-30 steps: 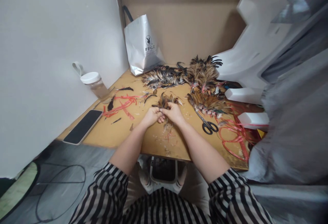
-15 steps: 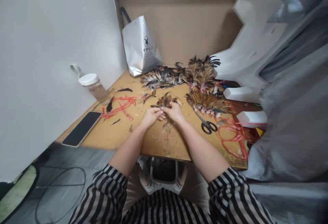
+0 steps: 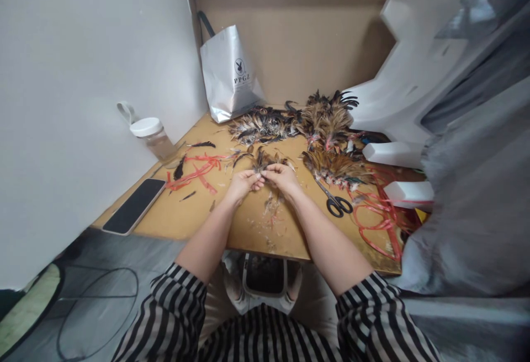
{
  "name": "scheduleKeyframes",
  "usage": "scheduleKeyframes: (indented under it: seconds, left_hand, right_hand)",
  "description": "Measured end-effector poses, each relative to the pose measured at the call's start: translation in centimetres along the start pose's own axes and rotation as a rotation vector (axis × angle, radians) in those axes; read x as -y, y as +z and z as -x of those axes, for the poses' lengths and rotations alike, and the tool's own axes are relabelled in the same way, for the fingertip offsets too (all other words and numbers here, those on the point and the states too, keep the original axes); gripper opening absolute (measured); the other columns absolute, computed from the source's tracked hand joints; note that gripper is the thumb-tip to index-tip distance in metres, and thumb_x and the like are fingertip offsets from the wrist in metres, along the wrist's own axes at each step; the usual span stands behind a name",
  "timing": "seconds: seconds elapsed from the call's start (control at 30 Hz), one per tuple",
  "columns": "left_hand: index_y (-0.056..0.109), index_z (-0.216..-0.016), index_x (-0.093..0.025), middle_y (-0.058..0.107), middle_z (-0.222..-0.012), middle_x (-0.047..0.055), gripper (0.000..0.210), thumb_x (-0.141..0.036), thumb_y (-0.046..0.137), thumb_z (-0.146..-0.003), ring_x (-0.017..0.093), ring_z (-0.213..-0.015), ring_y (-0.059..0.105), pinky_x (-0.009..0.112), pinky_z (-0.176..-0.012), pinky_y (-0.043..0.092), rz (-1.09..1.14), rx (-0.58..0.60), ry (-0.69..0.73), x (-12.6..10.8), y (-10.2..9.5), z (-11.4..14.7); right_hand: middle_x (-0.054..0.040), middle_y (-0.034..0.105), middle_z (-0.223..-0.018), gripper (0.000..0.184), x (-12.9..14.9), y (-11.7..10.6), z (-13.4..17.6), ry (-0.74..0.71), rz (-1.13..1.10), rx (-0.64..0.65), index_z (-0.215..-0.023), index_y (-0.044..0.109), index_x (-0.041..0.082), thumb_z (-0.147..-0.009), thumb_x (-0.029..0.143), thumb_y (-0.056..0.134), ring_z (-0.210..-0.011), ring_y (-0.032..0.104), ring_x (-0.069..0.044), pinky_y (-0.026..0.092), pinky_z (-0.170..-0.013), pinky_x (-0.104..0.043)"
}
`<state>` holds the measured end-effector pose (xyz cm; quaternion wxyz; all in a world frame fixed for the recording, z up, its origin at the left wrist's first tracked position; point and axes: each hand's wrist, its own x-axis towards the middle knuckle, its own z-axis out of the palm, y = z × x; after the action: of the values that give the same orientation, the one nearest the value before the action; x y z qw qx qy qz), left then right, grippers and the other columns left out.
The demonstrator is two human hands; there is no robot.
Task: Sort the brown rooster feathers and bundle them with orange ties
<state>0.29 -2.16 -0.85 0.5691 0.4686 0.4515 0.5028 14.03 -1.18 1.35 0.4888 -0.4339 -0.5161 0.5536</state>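
Observation:
At the middle of the table, my left hand (image 3: 245, 184) and my right hand (image 3: 283, 179) meet with fingertips pinched together. Between them is a small bunch of brown and black feathers (image 3: 263, 158), its tips fanning out beyond the fingers. The base of the bunch is hidden by my fingers. Loose feather bits and fluff (image 3: 271, 207) are scattered below my hands. Black-handled scissors (image 3: 337, 203) lie to the right of my right hand, blades pointing away. Just behind them is a row of golden-brown feathers (image 3: 337, 164).
Larger feather piles (image 3: 327, 115) lie at the back, beside a silver bag (image 3: 229, 78). Red plastic strips (image 3: 201, 171) are on the left, and more tangled red ribbon (image 3: 379, 216) on the right. A lidded jar (image 3: 155, 138) and a phone (image 3: 134, 206) stand and lie near the left wall.
My fingers have shifted slightly around the feather bunch, with the right hand's fingers now straighter across it. The whole view has moved a little; other things stay in place.

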Motion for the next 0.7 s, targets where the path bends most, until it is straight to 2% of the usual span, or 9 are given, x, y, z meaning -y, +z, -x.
scheduleKeyframes:
  seconds: [0.17, 0.3, 0.5, 0.6, 0.7]
  left_hand:
    - [0.062, -0.070, -0.010, 0.065, -0.064, 0.006, 0.026, -0.032, 0.070, -0.060, 0.008, -0.049, 0.055, 0.018, -0.047, 0.042, -0.014, 0.063, -0.019, -0.56, 0.36, 0.53]
    - [0.062, -0.074, -0.009, 0.067, -0.074, 0.010, 0.029, -0.033, 0.071, -0.060, 0.009, -0.052, 0.057, 0.018, -0.048, 0.043, -0.036, 0.100, -0.033, -0.76, 0.38, 0.79]
    - [0.062, -0.073, -0.008, 0.068, -0.076, 0.011, 0.028, -0.034, 0.069, -0.063, 0.009, -0.050, 0.058, 0.018, -0.047, 0.043, -0.065, 0.125, -0.027, -0.69, 0.17, 0.85]
    - [0.062, -0.073, -0.008, 0.068, -0.076, 0.012, 0.027, -0.033, 0.068, -0.065, 0.009, -0.052, 0.059, 0.017, -0.047, 0.043, -0.052, 0.115, -0.035, -0.74, 0.02, 0.80]
    - [0.062, -0.078, -0.008, 0.068, -0.080, 0.011, 0.026, -0.030, 0.068, -0.066, 0.010, -0.059, 0.062, 0.015, -0.049, 0.044, 0.072, 0.070, -0.058, -0.83, -0.31, 0.59]
  right_hand:
    - [0.0070, 0.043, -0.043, 0.029, -0.54, -0.09, -0.23, -0.036, 0.025, -0.027, -0.057, 0.050, 0.017, -0.052, 0.039, 0.068, -0.040, 0.033, -0.006, 0.026, -0.043, -0.021]
    - [0.0067, 0.045, -0.045, 0.026, -0.88, -0.28, -0.45, -0.052, 0.014, -0.018, -0.057, 0.052, 0.017, -0.052, 0.037, 0.068, -0.042, 0.036, -0.006, 0.027, -0.044, -0.021]
    - [0.0075, 0.043, -0.042, 0.028, -0.51, -0.51, -0.22, -0.004, -0.011, 0.029, -0.056, 0.051, 0.017, -0.051, 0.036, 0.070, -0.038, 0.033, -0.005, 0.024, -0.041, -0.020]
    - [0.0072, 0.044, -0.042, 0.029, -0.35, -0.50, -0.14, 0.040, -0.043, 0.040, -0.059, 0.053, 0.017, -0.051, 0.038, 0.071, -0.037, 0.032, -0.005, 0.022, -0.039, -0.020]
    - [0.0049, 0.049, -0.046, 0.030, -0.30, -0.41, -0.25, 0.028, -0.055, 0.020, -0.068, 0.058, 0.016, -0.054, 0.040, 0.069, -0.039, 0.036, -0.006, 0.025, -0.040, -0.021]
